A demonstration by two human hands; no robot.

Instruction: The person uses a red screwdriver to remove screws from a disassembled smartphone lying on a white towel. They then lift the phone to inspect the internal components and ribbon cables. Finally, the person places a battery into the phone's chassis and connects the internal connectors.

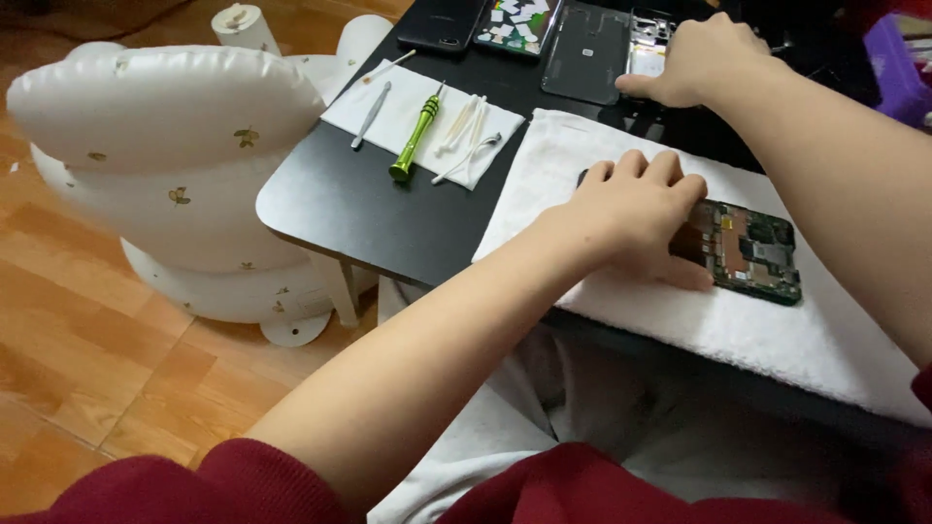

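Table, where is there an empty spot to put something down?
The bare black table between the small cloth with the green screwdriver and the near edge is free. So is the big white towel below the open phone. The far edge is crowded with phone parts and the right hand.

The opened phone (748, 250) lies flat on the white towel (777, 335), green circuit board apparently exposed.

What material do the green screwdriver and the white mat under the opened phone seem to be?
Green screwdriver: probably anodised metal, by its glossy sheen and ridged grip. White mat: soft, matte cloth or towel, by its thick rounded edge. Opened phone: bare green circuit board.
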